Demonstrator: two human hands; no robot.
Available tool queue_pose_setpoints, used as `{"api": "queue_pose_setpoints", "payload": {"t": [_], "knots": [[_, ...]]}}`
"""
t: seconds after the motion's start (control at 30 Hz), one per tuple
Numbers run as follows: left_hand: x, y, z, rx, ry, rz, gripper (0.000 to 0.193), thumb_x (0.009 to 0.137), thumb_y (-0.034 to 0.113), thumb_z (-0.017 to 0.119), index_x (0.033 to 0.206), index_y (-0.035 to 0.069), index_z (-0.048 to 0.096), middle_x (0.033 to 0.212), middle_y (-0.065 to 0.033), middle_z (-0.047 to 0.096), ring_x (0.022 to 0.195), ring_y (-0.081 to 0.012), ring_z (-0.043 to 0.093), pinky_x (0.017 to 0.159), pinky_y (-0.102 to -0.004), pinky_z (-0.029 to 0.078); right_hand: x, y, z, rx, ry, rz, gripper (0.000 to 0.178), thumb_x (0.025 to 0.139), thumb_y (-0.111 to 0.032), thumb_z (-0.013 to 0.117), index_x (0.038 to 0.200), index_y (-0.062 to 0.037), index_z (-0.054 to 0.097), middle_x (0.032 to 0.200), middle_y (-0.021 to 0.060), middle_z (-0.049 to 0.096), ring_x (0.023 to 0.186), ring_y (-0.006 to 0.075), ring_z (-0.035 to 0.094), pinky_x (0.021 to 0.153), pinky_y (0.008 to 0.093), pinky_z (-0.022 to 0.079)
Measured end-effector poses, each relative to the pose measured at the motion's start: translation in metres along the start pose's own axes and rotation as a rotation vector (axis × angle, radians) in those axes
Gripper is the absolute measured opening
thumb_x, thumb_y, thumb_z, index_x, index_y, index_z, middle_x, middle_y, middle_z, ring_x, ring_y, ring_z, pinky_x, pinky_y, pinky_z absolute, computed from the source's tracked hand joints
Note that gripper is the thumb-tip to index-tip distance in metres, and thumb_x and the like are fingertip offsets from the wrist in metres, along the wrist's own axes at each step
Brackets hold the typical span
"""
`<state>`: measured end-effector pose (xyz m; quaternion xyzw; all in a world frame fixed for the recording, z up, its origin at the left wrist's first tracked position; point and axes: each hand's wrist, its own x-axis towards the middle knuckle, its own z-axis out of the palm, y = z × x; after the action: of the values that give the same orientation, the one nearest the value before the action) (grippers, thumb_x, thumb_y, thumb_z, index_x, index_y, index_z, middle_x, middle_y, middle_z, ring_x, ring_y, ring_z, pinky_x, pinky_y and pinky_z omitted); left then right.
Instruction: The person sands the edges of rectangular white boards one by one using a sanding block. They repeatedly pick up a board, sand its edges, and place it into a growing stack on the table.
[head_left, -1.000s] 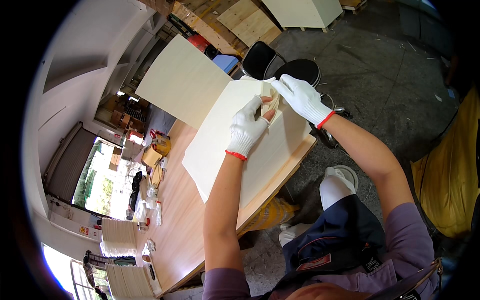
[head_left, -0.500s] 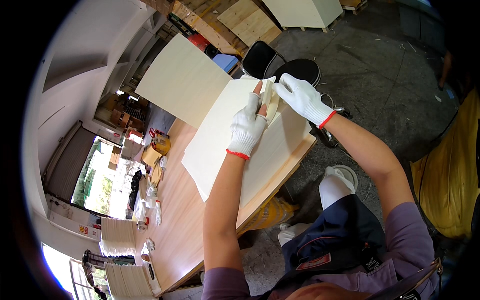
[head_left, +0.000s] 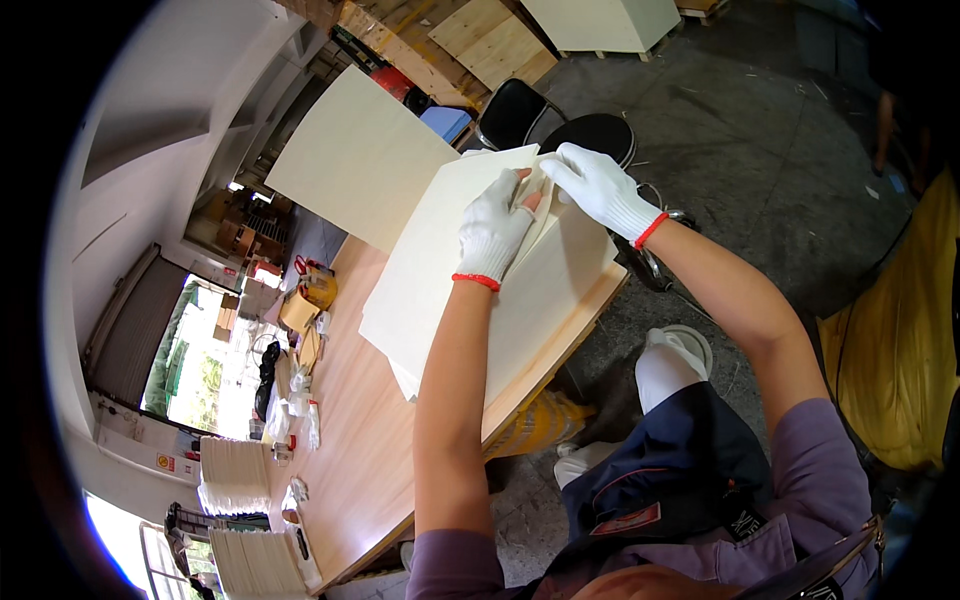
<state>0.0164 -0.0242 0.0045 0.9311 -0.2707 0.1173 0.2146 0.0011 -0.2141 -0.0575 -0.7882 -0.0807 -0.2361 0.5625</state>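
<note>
Large, thin cream sheets (head_left: 425,255) lie stacked and slightly fanned on the wooden table, their near right edges lifted and curled. My left hand (head_left: 495,230), in a white glove with bare thumb and forefinger tips, rests on the top sheet and grips its raised edge between those fingers. Close by, my right hand (head_left: 600,190), also gloved in white, pinches a sheet's far right corner between thumb and fingers. How many sheets each hand holds is hidden. Beneath them, more pale sheet (head_left: 560,285) reaches the table's right edge.
A tall pale panel (head_left: 365,160) stands beyond the stack. Tape rolls (head_left: 318,288) and small items line the left side of the table (head_left: 350,440). A black chair (head_left: 590,135) stands past the far corner, and yellow cloth (head_left: 890,340) hangs at right.
The top sheet's edge has risen and opened away from those below. My left fingers have drawn in on that edge, while my right hand has shifted slightly left to the corner.
</note>
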Motion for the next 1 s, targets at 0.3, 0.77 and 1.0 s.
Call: {"api": "queue_pose_setpoints", "payload": {"t": [0.3, 0.77, 1.0], "knots": [[-0.02, -0.005, 0.007, -0.074, 0.007, 0.03, 0.039, 0.101, 0.021, 0.067, 0.139, 0.012, 0.063, 0.122, -0.02, 0.074, 0.112, -0.0311, 0.073, 0.093, -0.0385, 0.056, 0.001, -0.007, -0.021, 0.057, -0.083, 0.057, 0.057, 0.103, -0.059, 0.05, 0.1, -0.005, 0.067, 0.089, 0.0189, 0.07, 0.087, 0.0386, 0.068, 0.078, 0.0473, 0.05], [-0.022, 0.005, -0.002, -0.124, 0.005, 0.006, 0.027, 0.106, 0.018, 0.057, 0.127, 0.014, 0.072, 0.106, -0.0178, 0.075, 0.09, -0.0284, 0.072, 0.086, -0.0367, 0.055, 0.015, -0.011, -0.027, -0.412, -0.181, -0.292, 0.046, 0.106, -0.05, 0.05, 0.121, -0.0125, 0.072, 0.104, 0.014, 0.076, 0.095, 0.0378, 0.071, 0.08, 0.0479, 0.055], [-0.021, 0.002, 0.001, -0.201, 0.02, 0.024, 0.025, 0.103, 0.019, 0.062, 0.124, 0.01, 0.073, 0.088, -0.0067, 0.065, 0.082, -0.0146, 0.06, 0.081, -0.0303, 0.05, 0.008, -0.003, -0.009, -0.062, -0.084, -0.046, 0.049, 0.106, -0.049, 0.047, 0.126, -0.0089, 0.068, 0.114, 0.0214, 0.072, 0.108, 0.0424, 0.067, 0.09, 0.0487, 0.052]]}}
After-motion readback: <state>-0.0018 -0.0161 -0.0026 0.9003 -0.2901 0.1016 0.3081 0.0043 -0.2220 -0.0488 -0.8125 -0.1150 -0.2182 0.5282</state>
